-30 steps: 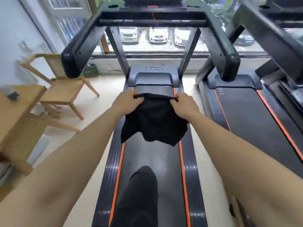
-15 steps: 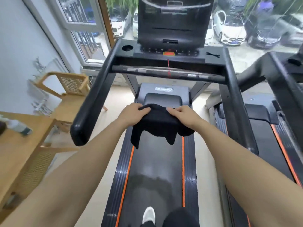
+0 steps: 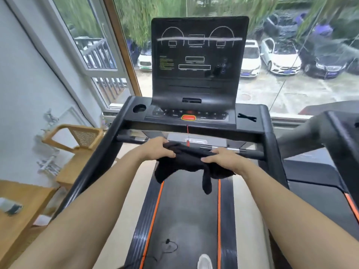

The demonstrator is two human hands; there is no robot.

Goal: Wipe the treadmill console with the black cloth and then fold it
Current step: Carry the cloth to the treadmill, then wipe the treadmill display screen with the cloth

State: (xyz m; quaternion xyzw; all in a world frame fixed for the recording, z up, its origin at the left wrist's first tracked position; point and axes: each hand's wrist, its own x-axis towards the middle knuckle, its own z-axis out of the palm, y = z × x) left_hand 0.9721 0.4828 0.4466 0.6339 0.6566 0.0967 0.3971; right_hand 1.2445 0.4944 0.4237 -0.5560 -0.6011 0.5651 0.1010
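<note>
Below the console (image 3: 196,111), both the left hand (image 3: 157,148) and right hand (image 3: 223,159) grasp the bunched cloth (image 3: 186,162); better to spread it flat before wiping

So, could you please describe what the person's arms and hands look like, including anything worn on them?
Both arms are bare up to the frame edge: no sleeves show. The left hand and right hand are gloveless, with no visible watch, ring or bracelet, and no markings.

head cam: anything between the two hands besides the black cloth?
No. In the head view only the bunched black cloth spans from left hand to right hand; the crossbar sits just beyond.
</note>
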